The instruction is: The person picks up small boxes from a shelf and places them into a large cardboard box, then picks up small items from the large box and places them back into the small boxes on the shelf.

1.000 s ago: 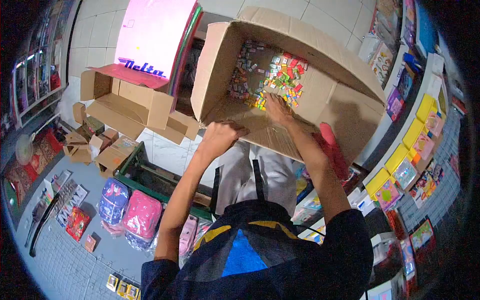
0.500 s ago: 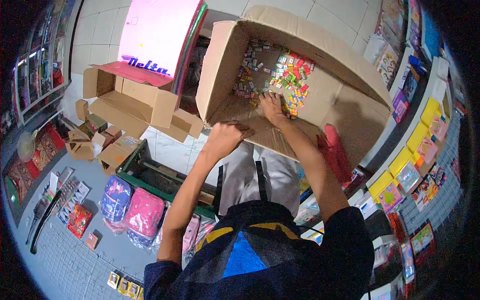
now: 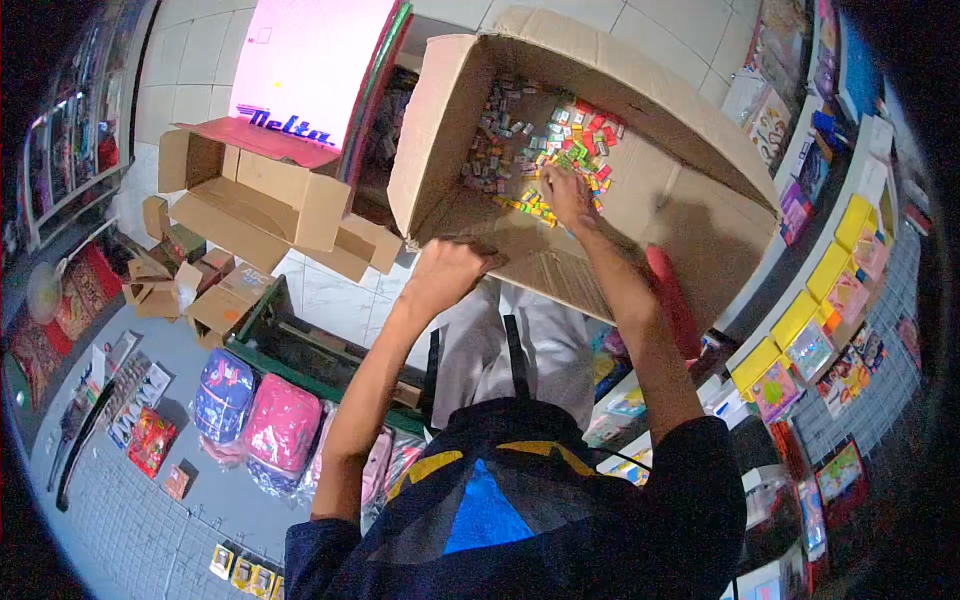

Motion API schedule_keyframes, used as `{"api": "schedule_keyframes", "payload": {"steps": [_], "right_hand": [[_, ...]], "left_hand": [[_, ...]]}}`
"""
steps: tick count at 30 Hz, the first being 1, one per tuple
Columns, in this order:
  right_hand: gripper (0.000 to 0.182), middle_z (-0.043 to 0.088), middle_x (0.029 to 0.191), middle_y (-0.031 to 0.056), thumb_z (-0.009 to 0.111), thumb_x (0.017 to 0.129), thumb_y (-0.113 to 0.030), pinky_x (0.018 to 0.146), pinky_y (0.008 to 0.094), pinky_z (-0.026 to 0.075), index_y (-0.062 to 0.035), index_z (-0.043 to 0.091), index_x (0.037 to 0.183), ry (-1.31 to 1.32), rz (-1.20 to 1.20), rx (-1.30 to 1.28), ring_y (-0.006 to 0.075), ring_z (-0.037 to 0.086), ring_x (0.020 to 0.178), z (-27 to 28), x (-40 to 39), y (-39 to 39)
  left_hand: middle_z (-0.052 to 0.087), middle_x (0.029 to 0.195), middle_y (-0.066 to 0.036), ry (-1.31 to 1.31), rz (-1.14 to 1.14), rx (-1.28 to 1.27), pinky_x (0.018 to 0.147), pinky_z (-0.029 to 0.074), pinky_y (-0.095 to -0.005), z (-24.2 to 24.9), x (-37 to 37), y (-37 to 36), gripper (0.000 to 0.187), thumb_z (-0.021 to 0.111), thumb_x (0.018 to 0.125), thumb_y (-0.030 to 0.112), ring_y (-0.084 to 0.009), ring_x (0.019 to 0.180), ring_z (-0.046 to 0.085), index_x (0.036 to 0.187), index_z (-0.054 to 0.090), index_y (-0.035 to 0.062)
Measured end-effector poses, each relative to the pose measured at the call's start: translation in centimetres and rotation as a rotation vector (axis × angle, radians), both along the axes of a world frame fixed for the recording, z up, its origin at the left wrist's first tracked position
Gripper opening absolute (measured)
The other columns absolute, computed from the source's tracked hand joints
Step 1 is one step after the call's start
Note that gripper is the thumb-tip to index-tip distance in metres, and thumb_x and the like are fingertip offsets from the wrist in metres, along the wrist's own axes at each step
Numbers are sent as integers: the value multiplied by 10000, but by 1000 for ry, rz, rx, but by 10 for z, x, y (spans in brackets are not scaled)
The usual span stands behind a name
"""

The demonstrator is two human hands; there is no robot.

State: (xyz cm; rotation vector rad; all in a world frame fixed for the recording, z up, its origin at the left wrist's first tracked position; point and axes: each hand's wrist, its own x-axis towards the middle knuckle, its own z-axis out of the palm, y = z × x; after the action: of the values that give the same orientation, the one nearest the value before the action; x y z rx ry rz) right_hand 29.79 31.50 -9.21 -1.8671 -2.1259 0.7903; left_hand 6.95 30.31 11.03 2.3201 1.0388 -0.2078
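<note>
A large open cardboard box [image 3: 700, 220] lies tilted in front of me, with many small colourful pieces [image 3: 490, 150] spread over its inside. My left hand [image 3: 447, 272] is closed on the near rim of the box at its left corner. Inside the box, my right hand [image 3: 570, 197] rests over the right-hand cluster of pieces, fingers pointing down and bent; whether a piece is between them is too small to tell. A red object [image 3: 672, 300] lies at the box's near right side, beside my right forearm.
Smaller open cardboard boxes [image 3: 245, 215] and a pink "Delta" sheet [image 3: 300, 70] stand to the left. Wrapped backpacks [image 3: 283, 425] lie lower left near a green-edged case [image 3: 300, 345]. Shelves with yellow boxes [image 3: 808, 315] curve along the right.
My right hand has moved right and slightly up across the pieces. More yellow pieces show near the box's front side. My left hand stays at the rim.
</note>
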Motion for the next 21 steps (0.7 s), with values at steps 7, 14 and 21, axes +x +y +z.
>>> {"api": "schedule_keyframes", "payload": {"steps": [7, 14, 21], "right_hand": [[420, 526, 1128, 178, 561, 794, -209, 877, 435, 387, -113, 462, 1191, 74, 282, -375, 346, 495, 1041, -34, -14, -32], [408, 558, 1038, 209, 560, 775, -304, 844, 449, 416, -89, 516, 1119, 104, 168, -586, 363, 528, 984, -40, -43, -31], [317, 592, 932, 203, 559, 746, -276, 790, 471, 440, -44, 564, 963, -80, 308, -563, 360, 565, 914, -51, -54, -18]], "left_hand": [[624, 723, -62, 161, -102, -60, 502, 476, -341, 17, 4, 11, 286, 502, 770, 138, -224, 612, 615, 994, 634, 257], [625, 728, -64, 117, -53, -66, 516, 471, -357, 6, 1, 2, 256, 508, 755, 126, -238, 624, 617, 943, 641, 236], [623, 724, -82, 73, -18, -68, 534, 473, -368, 15, 5, 8, 260, 500, 743, 95, -242, 655, 621, 912, 648, 224]]}}
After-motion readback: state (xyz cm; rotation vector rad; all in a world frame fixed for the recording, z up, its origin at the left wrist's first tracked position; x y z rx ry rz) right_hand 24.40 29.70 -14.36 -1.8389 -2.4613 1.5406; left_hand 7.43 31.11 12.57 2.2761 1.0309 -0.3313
